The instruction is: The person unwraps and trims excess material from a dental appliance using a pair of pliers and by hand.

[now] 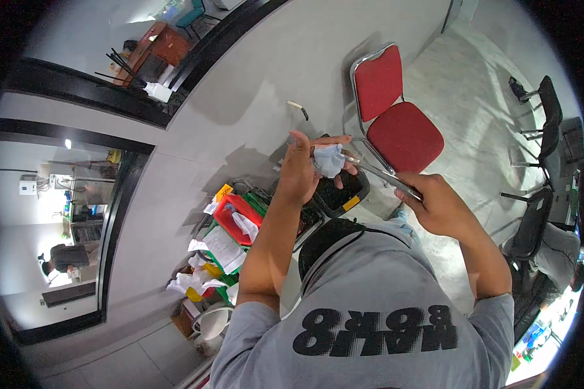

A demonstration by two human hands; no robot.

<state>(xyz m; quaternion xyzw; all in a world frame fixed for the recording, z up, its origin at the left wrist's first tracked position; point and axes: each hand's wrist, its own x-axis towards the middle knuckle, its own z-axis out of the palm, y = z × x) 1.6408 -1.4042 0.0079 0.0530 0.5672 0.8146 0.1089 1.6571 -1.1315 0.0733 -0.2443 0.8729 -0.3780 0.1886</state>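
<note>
My left hand (305,168) wraps a pale blue cloth (329,160) around the upper left part of a slim metal rod (375,170), with some fingers extended past the cloth. My right hand (435,204) is closed on the rod's lower right end. The rod slants between my hands above a black padded object (340,198) with a yellow patch, partly hidden by my left hand and the cloth.
A red chair (405,136) stands beyond my hands. At left, red and green trays (224,227) hold papers and cloths. Black chairs (532,220) line the right. A person (71,257) shows through the left opening in the wall (207,104).
</note>
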